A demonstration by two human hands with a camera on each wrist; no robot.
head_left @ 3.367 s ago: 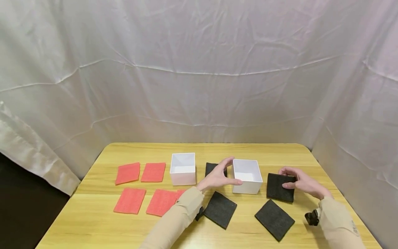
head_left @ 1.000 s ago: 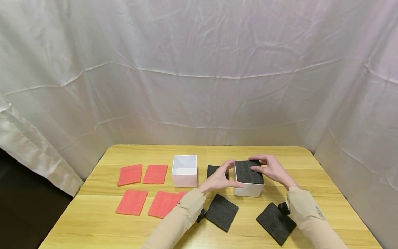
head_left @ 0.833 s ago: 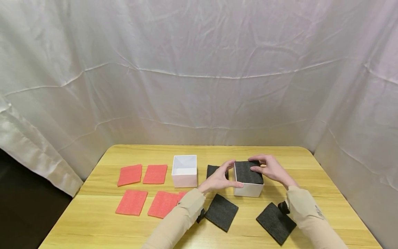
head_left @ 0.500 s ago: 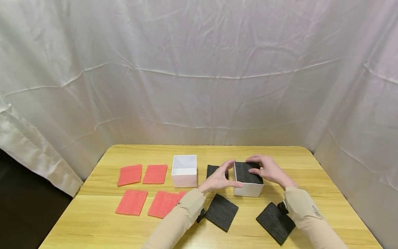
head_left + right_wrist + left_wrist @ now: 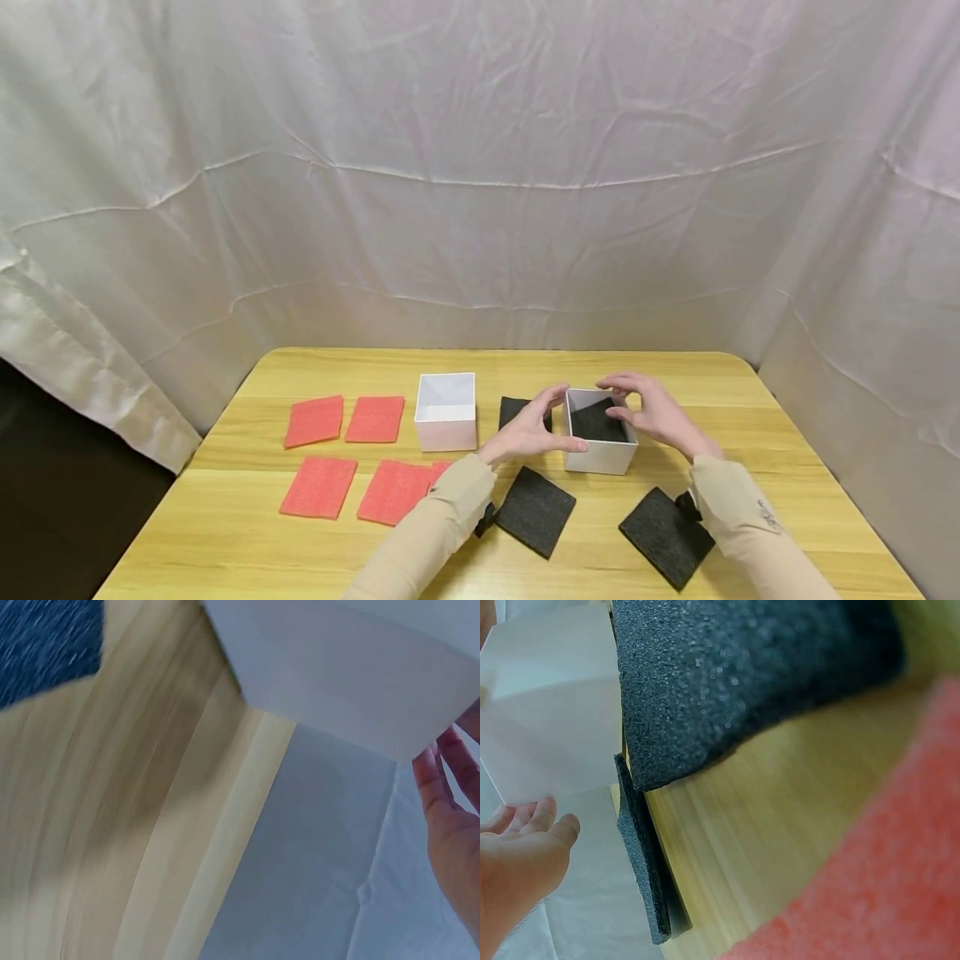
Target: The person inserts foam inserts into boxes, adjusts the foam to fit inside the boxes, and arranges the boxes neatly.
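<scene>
My left hand [image 5: 525, 433] grips the right-hand white box [image 5: 600, 458] from its left side, thumb on the front wall and fingers at the far left corner. Inside this open-topped box lies a black foam square [image 5: 596, 421], below the rim and turned askew to the walls. My right hand [image 5: 652, 412] is at the box's right side, thumb over the inside and fingers by the far rim. In the right wrist view its fingers [image 5: 431, 780] reach the rim of the box [image 5: 352, 682]. The left wrist view shows the left hand [image 5: 525, 851] at the box's edge.
A second white box [image 5: 446, 429] stands to the left. Red foam squares [image 5: 318, 487] lie on the table's left part. Black foam squares lie in front [image 5: 536, 511], at front right [image 5: 667, 537] and behind the left hand [image 5: 513, 411]. A pale curtain [image 5: 480, 208] surrounds the wooden table [image 5: 225, 533].
My right hand brought the black foam square from the table's right over the right-hand box, where it covered the top. It has now dropped inside. The left hand stays on the box.
</scene>
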